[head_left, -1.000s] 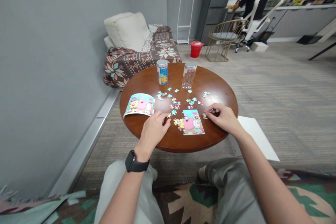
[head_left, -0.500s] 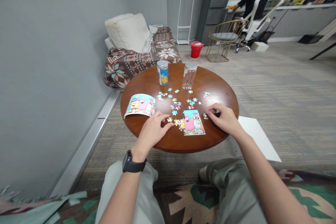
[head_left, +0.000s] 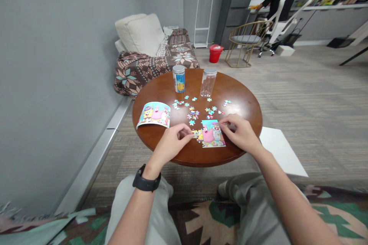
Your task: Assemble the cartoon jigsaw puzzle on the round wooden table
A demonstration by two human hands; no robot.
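A partly assembled jigsaw puzzle (head_left: pixel 208 136) of cartoon characters lies near the table's front edge. At its left side, my left hand (head_left: pixel 174 138) is closed, thumb and fingertips pinching a small yellowish puzzle piece (head_left: pixel 194 134) against the joined part. My right hand (head_left: pixel 240 132) has bent fingers, with the tips drawn together at the puzzle's upper right edge; whatever lies between them is hidden. Loose puzzle pieces (head_left: pixel 193 115) are scattered behind the assembled part. A curved picture sheet (head_left: pixel 155 114) with the same characters rests to the left.
On the round wooden table (head_left: pixel 161 141) stand a blue-labelled jar (head_left: pixel 179 80) and a clear jar (head_left: pixel 207 84), both with silver lids. Beyond are a covered sofa (head_left: pixel 161 61), a red bin (head_left: pixel 215 54), a gold-framed chair (head_left: pixel 247 40) and a person (head_left: pixel 277 2) at a counter.
My left hand has brought the piece rightward against the assembled puzzle. My right hand has shifted left to the puzzle's edge, and the loose piece formerly by its fingertips no longer shows.
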